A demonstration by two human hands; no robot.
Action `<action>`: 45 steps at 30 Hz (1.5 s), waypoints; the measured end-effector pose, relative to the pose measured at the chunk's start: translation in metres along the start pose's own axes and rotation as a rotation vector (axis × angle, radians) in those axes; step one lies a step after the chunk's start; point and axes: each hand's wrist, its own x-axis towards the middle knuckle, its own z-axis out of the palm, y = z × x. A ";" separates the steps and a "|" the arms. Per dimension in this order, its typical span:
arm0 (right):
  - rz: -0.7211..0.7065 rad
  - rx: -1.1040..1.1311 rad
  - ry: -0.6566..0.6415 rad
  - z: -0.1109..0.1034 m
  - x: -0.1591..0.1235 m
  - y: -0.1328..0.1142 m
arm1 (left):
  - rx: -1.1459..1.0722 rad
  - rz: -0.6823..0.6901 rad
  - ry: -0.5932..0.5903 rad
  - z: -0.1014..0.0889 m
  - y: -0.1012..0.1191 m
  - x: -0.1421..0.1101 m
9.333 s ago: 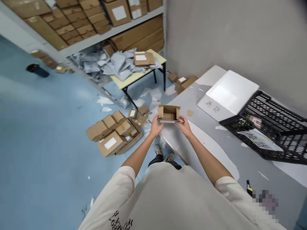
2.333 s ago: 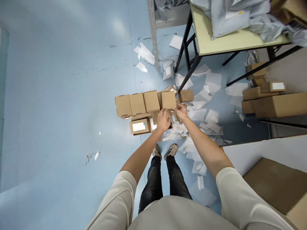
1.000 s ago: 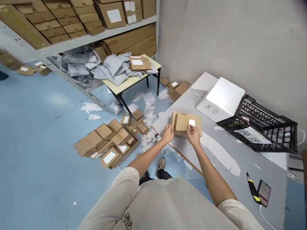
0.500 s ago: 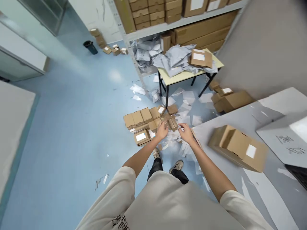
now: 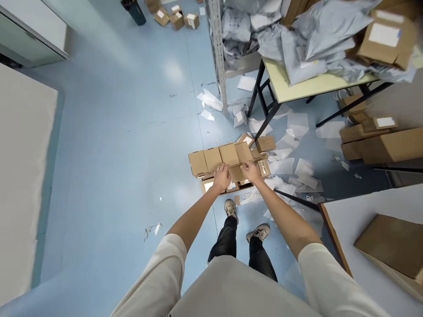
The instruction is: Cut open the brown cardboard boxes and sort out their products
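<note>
My left hand and my right hand are held close together in front of me, fingers curled. They hover above a row of small brown cardboard boxes lying on the blue floor. A brown square shows between the two hands, but I cannot tell whether it is held or belongs to the pile below. My shoes stand just short of the pile.
A white table edge with a large brown box is at the right. A yellow table carries grey mail bags and a labelled box. Paper scraps, more boxes and a shelf post stand beyond.
A second ago my hands were on the labelled box on the table. They have since left it, and my view has swung down toward the floor boxes.
</note>
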 end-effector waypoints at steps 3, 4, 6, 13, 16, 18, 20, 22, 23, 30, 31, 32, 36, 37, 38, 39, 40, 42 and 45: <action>0.017 -0.005 0.012 0.024 0.025 0.010 | 0.043 0.047 -0.032 0.014 -0.011 0.017; 0.016 -0.005 0.006 0.030 0.030 0.011 | 0.059 0.059 -0.042 0.017 -0.014 0.020; 0.022 -0.005 -0.012 0.039 0.037 0.013 | 0.083 0.071 -0.063 0.023 -0.017 0.024; 0.074 0.111 0.003 0.056 0.043 0.012 | 0.085 0.082 -0.124 0.025 -0.023 0.026; 0.098 0.263 0.061 0.062 0.046 0.018 | 0.080 0.076 -0.138 0.023 -0.024 0.024; 0.126 0.388 0.084 0.063 0.047 0.022 | 0.070 0.076 -0.129 0.022 -0.024 0.023; 0.159 0.485 0.103 0.060 0.048 0.024 | 0.055 0.084 -0.106 0.020 -0.022 0.021; 0.183 0.543 0.126 0.052 0.045 0.024 | 0.040 0.097 -0.084 0.018 -0.016 0.018; 0.189 0.560 0.137 0.046 0.041 0.023 | 0.031 0.106 -0.077 0.016 -0.011 0.016; 0.216 0.593 0.242 -0.041 -0.030 0.014 | -0.177 0.183 0.070 0.008 0.061 0.001; 0.207 0.605 0.259 -0.058 -0.047 0.013 | -0.222 0.175 0.098 0.010 0.077 -0.001; 0.195 0.610 0.276 -0.077 -0.064 0.013 | -0.270 0.169 0.115 0.012 0.095 -0.005; 0.170 0.606 0.393 -0.154 -0.140 0.016 | -0.438 0.222 0.049 0.027 0.174 -0.027; 0.162 0.610 0.440 -0.173 -0.160 0.018 | -0.464 0.249 0.020 0.032 0.195 -0.036; 0.155 0.614 0.490 -0.191 -0.180 0.022 | -0.485 0.278 -0.009 0.037 0.216 -0.045; 0.146 0.615 0.538 -0.209 -0.200 0.026 | -0.506 0.309 -0.040 0.042 0.236 -0.055; 0.137 0.609 0.581 -0.227 -0.220 0.030 | -0.528 0.342 -0.075 0.048 0.257 -0.066; 0.125 0.571 0.653 -0.261 -0.262 0.041 | -0.572 0.401 -0.144 0.062 0.297 -0.089; 0.148 0.421 0.727 -0.306 -0.325 0.059 | -0.606 0.468 -0.222 0.089 0.351 -0.124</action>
